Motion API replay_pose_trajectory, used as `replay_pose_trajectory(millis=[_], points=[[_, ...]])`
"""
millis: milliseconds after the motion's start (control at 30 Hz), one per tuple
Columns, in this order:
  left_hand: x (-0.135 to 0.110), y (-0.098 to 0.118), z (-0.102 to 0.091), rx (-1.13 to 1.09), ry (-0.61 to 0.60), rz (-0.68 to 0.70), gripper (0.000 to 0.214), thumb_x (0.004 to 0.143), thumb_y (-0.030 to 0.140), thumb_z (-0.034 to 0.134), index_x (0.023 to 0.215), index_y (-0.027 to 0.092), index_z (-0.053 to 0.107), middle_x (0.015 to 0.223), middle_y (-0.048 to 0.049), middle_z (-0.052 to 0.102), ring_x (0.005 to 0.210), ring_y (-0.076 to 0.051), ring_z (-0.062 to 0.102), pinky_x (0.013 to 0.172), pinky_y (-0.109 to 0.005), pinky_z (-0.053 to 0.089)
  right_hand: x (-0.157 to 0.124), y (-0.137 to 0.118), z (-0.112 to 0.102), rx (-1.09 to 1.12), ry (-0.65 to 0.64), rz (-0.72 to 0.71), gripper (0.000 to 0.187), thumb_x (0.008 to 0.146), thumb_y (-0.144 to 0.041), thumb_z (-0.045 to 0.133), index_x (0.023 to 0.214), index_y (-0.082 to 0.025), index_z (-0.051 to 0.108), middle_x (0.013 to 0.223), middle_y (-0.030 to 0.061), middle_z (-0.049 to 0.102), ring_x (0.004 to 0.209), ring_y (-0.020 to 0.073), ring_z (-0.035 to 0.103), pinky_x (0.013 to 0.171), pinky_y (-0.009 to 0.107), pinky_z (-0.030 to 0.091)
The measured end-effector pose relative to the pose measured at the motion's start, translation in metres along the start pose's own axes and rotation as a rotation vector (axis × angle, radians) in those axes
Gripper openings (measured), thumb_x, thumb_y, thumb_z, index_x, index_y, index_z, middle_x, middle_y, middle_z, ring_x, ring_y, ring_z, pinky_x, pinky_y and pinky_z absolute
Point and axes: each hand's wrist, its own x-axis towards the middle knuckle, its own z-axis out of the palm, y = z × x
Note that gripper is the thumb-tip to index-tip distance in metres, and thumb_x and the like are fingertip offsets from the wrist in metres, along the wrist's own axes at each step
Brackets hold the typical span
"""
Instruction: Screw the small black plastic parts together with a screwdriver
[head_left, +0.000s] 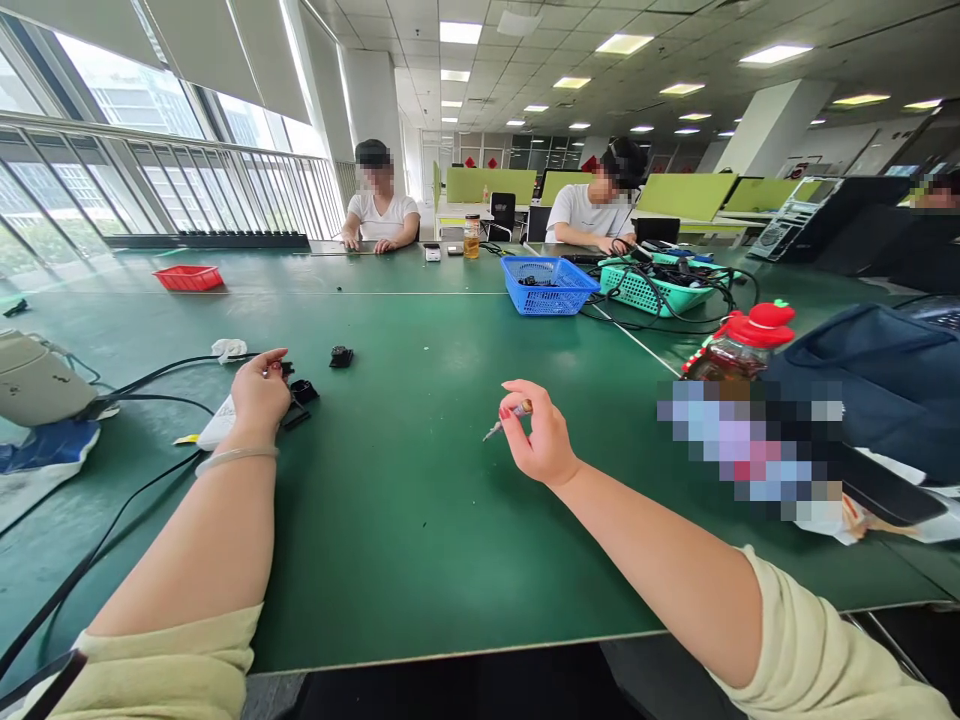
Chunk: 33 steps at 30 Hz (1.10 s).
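My right hand point(541, 440) hovers over the green table point(420, 480), its fingers pinched on a small screwdriver point(507, 420) that points left. My left hand point(260, 388) is further left, fingers curled over small black parts point(298, 397) lying on the table; what it grips is hidden behind the fingers. Another small black part point(341, 356) lies a little beyond, apart from both hands. A bangle circles my left wrist.
Black cables point(150, 380) and a beige device point(37, 380) lie at the left. A blue basket point(547, 284), a green basket point(649, 288) with cables, a red-capped bottle point(742, 345) and a dark bag point(870, 390) stand at the right. Two people sit at the far side. A red tray point(188, 278) is far left.
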Motion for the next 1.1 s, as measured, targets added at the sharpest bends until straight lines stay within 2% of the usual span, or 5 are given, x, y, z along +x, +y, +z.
replay_pose_trajectory(millis=[200, 400, 600, 800, 1100], points=[[-0.004, 0.008, -0.006, 0.279, 0.022, -0.018, 0.035, 0.091, 0.031, 0.047, 0.112, 0.016, 0.07, 0.106, -0.0128, 0.072, 0.106, -0.027, 0.062, 0.096, -0.04, 0.044, 0.001, -0.002, 0.001, -0.001, -0.005, -0.024, 0.036, 0.089, -0.011, 0.047, 0.122, -0.025, 0.043, 0.072, -0.0021, 0.062, 0.061, 0.0153, 0.058, 0.066, 0.032, 0.052], [-0.008, 0.012, -0.003, 0.434, -0.036, 0.014, 0.039, 0.089, 0.038, 0.048, 0.108, 0.015, 0.073, 0.102, -0.0155, 0.073, 0.104, -0.034, 0.062, 0.09, -0.042, 0.045, 0.001, -0.003, 0.001, 0.001, -0.012, -0.027, 0.036, 0.089, -0.011, 0.048, 0.122, -0.025, 0.043, 0.073, -0.0018, 0.062, 0.061, 0.015, 0.058, 0.066, 0.032, 0.052], [-0.006, 0.012, 0.006, 0.62, -0.074, 0.102, 0.046, 0.092, 0.042, 0.04, 0.112, 0.015, 0.072, 0.108, -0.0178, 0.071, 0.105, -0.035, 0.062, 0.087, -0.042, 0.046, 0.002, -0.004, 0.0, -0.004, -0.017, -0.031, 0.036, 0.089, -0.011, 0.048, 0.122, -0.025, 0.043, 0.072, -0.002, 0.062, 0.061, 0.0149, 0.057, 0.066, 0.032, 0.052], [-0.004, 0.008, 0.007, 0.653, -0.064, 0.098, 0.049, 0.094, 0.044, 0.038, 0.113, 0.015, 0.072, 0.109, -0.0186, 0.07, 0.106, -0.035, 0.061, 0.087, -0.041, 0.047, 0.001, -0.003, 0.0, -0.003, -0.023, -0.026, 0.037, 0.089, -0.011, 0.048, 0.122, -0.025, 0.043, 0.073, -0.0017, 0.062, 0.061, 0.015, 0.057, 0.067, 0.032, 0.052], [0.002, 0.005, 0.012, 0.757, -0.148, 0.072, 0.05, 0.089, 0.052, 0.046, 0.108, 0.015, 0.073, 0.105, -0.0193, 0.071, 0.103, -0.035, 0.061, 0.085, -0.041, 0.047, 0.002, -0.003, 0.001, -0.001, -0.035, -0.045, 0.039, 0.088, -0.01, 0.047, 0.124, -0.026, 0.043, 0.072, -0.0022, 0.06, 0.062, 0.0156, 0.057, 0.067, 0.032, 0.052]])
